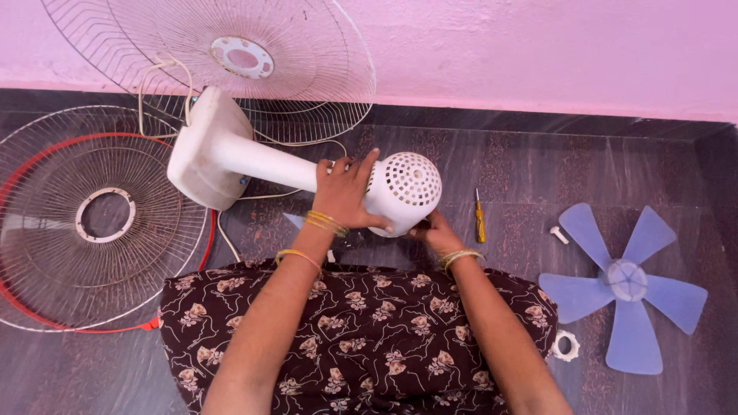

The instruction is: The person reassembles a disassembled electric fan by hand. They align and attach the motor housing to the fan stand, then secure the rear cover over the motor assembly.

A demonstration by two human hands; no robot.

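A white fan body lies on its side on the dark floor, its stem (265,163) running from a white base (206,146) to a perforated motor housing (411,183). My left hand (346,196) grips the stem where it meets the housing. Under the housing's near side, my right hand (435,233) touches it from below with curled fingers; whether it holds anything small is hidden. Both wrists wear yellow bangles. My lap in a dark floral cloth (361,338) sits just below the fan.
A wire guard with a red rim (46,230) lies at left, a second wire guard (307,69) leans on the pink wall. A yellow screwdriver (479,219), a white screw (559,234), a translucent blue blade (624,286) and a white ring nut (566,346) lie at right.
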